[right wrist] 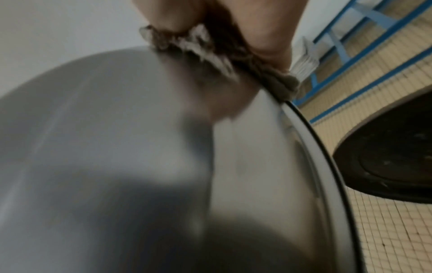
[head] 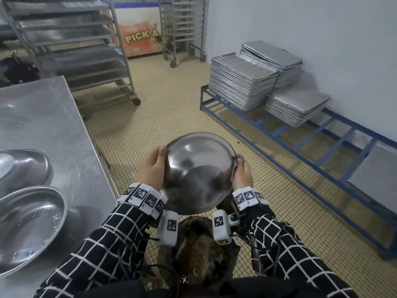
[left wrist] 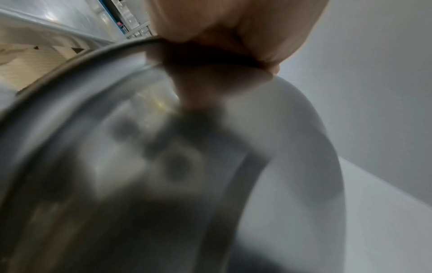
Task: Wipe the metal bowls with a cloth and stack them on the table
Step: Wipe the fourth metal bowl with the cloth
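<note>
Steel table (head: 64,125) left with two metal bowls (head: 28,229); tiled floor (head: 171,108), tray stacks (head: 242,82). Left hand (head: 151,168) grips held bowl (head: 197,173) rim; right hand (head: 242,175) pinches cloth (right wrist: 210,49) on rim.

"PICK &" is read in yellow caps on the orange front panel of a chest freezer (head: 139,37) at the back of the room, head view; the rest of the wording is cut off by a rack. Black-and-white square code markers are seen on the wrist bands (head: 143,195); no text is legible on them. Wrist views: nothing readable.
</note>
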Action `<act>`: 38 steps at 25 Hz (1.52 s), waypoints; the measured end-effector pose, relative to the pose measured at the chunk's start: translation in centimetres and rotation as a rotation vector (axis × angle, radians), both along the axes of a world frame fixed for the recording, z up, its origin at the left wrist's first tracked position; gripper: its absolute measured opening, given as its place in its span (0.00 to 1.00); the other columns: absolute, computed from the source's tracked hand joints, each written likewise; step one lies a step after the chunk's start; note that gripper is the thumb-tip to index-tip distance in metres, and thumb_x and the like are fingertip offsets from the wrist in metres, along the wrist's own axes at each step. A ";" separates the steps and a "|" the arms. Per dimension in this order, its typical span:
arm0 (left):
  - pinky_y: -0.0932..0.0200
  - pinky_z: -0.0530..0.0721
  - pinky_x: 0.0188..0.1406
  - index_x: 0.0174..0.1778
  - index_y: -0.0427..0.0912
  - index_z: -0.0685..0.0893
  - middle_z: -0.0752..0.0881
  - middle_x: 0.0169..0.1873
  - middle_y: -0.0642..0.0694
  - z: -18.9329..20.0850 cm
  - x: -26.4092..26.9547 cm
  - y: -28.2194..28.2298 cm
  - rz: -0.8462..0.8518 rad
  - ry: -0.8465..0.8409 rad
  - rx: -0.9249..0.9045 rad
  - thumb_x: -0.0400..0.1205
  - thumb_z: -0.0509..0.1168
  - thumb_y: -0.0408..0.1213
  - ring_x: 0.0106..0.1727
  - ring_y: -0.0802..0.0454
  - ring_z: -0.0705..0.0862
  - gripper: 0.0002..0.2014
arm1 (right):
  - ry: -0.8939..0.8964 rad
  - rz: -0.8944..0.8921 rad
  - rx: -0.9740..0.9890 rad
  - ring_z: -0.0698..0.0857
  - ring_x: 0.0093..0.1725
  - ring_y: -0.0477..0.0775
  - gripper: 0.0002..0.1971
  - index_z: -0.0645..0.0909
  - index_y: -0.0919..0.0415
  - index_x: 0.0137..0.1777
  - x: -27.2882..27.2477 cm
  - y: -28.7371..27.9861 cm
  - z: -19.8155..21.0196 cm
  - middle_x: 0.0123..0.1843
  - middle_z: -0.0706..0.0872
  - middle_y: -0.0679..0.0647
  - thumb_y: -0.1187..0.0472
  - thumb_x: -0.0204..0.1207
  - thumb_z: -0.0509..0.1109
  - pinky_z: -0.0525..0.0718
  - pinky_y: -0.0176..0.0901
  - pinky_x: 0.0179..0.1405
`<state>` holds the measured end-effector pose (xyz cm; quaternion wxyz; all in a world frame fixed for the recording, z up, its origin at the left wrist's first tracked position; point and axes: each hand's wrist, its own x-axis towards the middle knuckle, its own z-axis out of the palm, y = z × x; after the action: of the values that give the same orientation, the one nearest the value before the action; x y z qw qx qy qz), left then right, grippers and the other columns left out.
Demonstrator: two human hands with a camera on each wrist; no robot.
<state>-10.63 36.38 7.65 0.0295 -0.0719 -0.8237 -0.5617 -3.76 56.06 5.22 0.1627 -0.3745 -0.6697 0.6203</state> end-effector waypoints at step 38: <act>0.60 0.77 0.35 0.35 0.53 0.81 0.84 0.30 0.52 3.8 1.1 1.7 -0.037 0.029 0.044 0.86 0.55 0.48 0.33 0.55 0.80 0.16 | 0.233 0.195 1.183 0.61 0.81 0.59 0.26 0.66 0.54 0.79 -1.4 -7.4 3.0 0.79 0.68 0.56 0.47 0.83 0.51 0.56 0.60 0.80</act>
<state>-9.51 38.06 11.45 0.0329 -0.0946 -0.8091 -0.5791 -5.13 48.66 8.26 0.3578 -0.0875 -0.9096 0.1921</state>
